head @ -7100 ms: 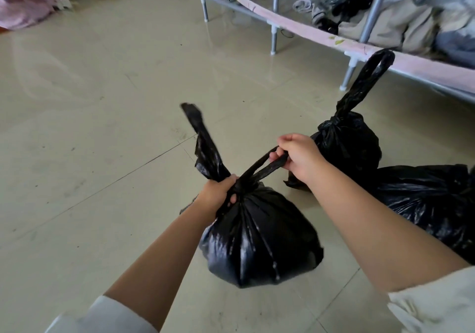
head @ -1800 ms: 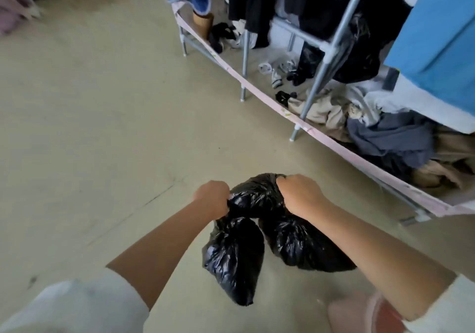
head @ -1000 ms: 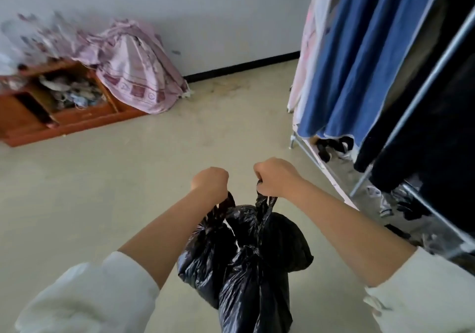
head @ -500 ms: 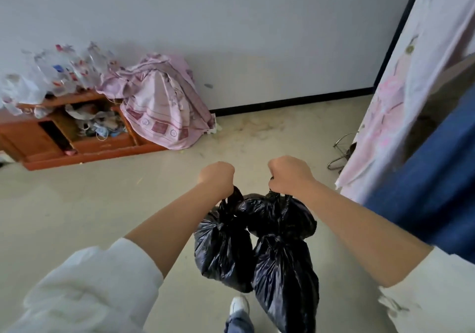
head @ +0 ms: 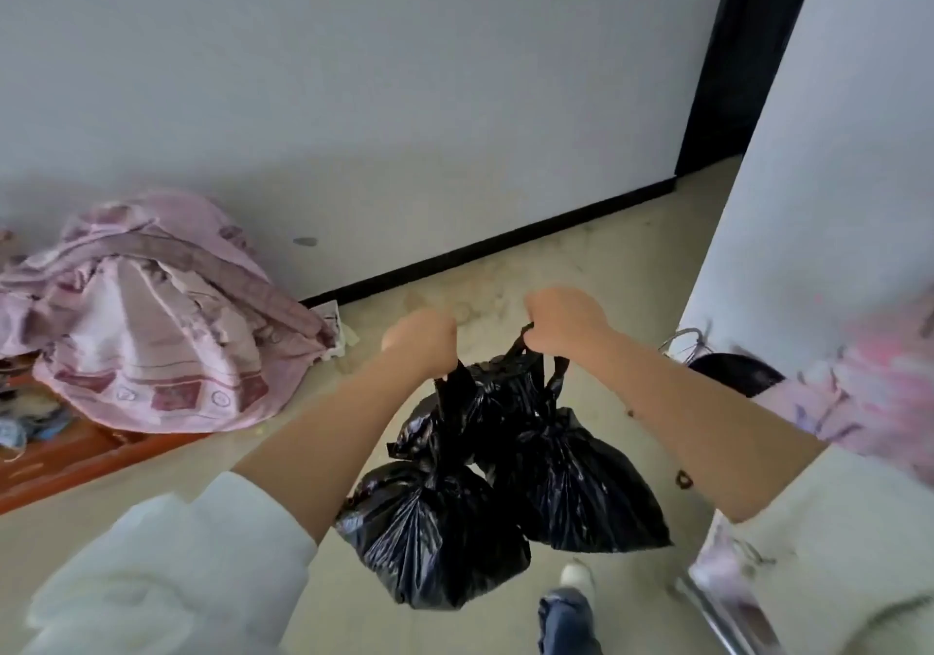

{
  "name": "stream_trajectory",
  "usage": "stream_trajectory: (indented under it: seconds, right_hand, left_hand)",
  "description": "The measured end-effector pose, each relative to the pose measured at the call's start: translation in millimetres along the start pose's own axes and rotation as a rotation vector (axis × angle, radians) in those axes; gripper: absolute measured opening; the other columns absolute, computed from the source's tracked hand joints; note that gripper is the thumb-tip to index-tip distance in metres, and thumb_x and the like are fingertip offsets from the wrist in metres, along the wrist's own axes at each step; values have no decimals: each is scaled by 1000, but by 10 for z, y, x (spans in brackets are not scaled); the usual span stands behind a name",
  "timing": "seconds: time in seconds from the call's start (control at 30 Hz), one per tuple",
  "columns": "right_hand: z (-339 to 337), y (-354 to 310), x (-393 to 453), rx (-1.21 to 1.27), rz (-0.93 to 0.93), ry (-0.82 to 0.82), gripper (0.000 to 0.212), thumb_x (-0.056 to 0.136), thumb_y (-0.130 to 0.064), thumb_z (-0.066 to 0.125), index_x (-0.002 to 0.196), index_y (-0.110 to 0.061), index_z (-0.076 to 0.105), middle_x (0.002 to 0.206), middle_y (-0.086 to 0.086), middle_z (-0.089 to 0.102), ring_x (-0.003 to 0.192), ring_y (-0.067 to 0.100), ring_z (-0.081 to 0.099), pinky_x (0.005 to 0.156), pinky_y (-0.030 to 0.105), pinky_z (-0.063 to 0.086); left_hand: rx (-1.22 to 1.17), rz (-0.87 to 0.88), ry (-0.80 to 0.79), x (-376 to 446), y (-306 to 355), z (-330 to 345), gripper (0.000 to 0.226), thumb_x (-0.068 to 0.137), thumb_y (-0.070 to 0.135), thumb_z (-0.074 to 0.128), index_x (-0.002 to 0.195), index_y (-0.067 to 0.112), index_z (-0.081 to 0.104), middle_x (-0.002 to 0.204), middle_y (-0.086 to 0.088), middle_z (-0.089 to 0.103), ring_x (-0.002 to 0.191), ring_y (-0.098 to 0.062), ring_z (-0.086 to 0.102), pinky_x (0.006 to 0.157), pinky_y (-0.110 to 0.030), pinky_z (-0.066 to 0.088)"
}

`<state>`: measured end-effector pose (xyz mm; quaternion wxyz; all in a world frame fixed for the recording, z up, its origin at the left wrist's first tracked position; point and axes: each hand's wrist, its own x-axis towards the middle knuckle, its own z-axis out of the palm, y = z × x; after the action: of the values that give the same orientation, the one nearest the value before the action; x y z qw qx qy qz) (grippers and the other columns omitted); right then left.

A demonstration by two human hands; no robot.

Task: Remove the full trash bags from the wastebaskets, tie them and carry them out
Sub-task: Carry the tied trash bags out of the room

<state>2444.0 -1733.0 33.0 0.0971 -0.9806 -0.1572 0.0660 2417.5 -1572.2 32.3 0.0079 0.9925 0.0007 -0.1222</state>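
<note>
Both fists grip knotted handles: the left hand [head: 422, 343] and right hand [head: 566, 323] carry the trash bags [head: 485, 498] dangling at six o'clock. A thin handle could tear; the doorway [head: 733, 68] waits at one o'clock.

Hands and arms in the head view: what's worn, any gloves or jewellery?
Both hands are bare: no gloves, rings or watch visible on the left hand or the right hand. Forearms are uncovered. Each arm has a loose white sleeve pushed up toward the elbow, plain, with no markings visible.
</note>
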Motion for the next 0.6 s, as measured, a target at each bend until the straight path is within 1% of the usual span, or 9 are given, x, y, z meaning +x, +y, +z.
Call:
stream_trajectory:
  seconds: [0.07, 0.13, 0.2, 0.27, 0.33, 0.37, 0.43, 0.5, 0.6]
  right_hand:
    - [-131, 294, 733, 38, 12, -30, 8, 78, -1, 50, 77, -9, 51, 57, -1, 36, 52, 14, 37, 43, 22, 26]
    - [-281, 577, 1436, 61, 8, -40, 11, 77, 1, 49, 71, -8, 53, 56, 0, 36, 51, 15, 38, 45, 22, 31]
    - [-439, 878, 2092, 78, 13, -32, 17, 79, 2, 47, 84, -6, 61, 66, 3, 48, 66, 21, 49, 56, 26, 41]
    - [-577, 1200, 2710, 100, 27, -19, 26, 81, 2, 46, 100, -5, 63, 90, 9, 61, 82, 25, 54, 68, 31, 46]
    - [-695, 1563, 3335, 107, 37, 3, 28, 81, 3, 46, 102, -3, 63, 104, 13, 65, 87, 27, 57, 71, 31, 48]
    - [-739, 1762, 3668, 111, 44, 9, 28, 81, 3, 46, 102, -2, 64, 106, 14, 66, 91, 28, 60, 74, 32, 51]
    - [-836, 2180, 4321, 116, 66, 12, 30, 81, 2, 46, 102, -4, 66, 108, 14, 67, 100, 29, 62, 84, 36, 55]
    - [-944, 2608, 4969, 119, 87, 12, 32, 82, 2, 45, 102, -9, 68, 111, 11, 68, 104, 27, 60, 89, 36, 53]
    - [-1131, 3249, 5882, 126, 124, 20, 36, 83, 3, 45, 105, -9, 69, 116, 8, 67, 109, 26, 59, 90, 33, 51]
  left_hand:
    - [-3, 13, -50, 807, 71, -206, 10, 81, 3, 55, 79, 13, 51, 70, 0, 46, 77, -22, 48, 67, -27, 41]
    - [-6, 31, -102, 1549, 182, -426, 9, 81, 6, 59, 79, 11, 51, 77, -3, 49, 78, -22, 47, 68, -28, 41]
    - [-6, 49, -137, 2265, 327, -618, 9, 82, 8, 60, 81, 11, 51, 82, -4, 48, 80, -22, 46, 69, -28, 40]
    - [-21, 64, -157, 2942, 475, -769, 8, 81, 8, 60, 82, 11, 53, 85, -4, 51, 80, -22, 48, 70, -29, 42]
    - [-49, 84, -182, 3605, 628, -911, 7, 80, 9, 62, 88, 8, 62, 88, -8, 57, 84, -23, 54, 73, -30, 45]
    - [-60, 102, -194, 3963, 710, -981, 16, 81, 10, 62, 97, 6, 66, 93, -10, 62, 90, -24, 58, 77, -31, 47]
    - [-59, 157, -206, 4694, 876, -1109, 28, 83, 11, 63, 110, 4, 66, 110, -12, 67, 105, -26, 61, 85, -31, 48]
    - [-54, 216, -201, 5462, 1040, -1219, 32, 84, 12, 63, 115, 4, 64, 119, -11, 65, 112, -27, 59, 89, -31, 48]
    - [-35, 283, -224, 6634, 1323, -1405, 30, 85, 13, 62, 114, 5, 64, 118, -11, 65, 112, -27, 59, 89, -31, 48]
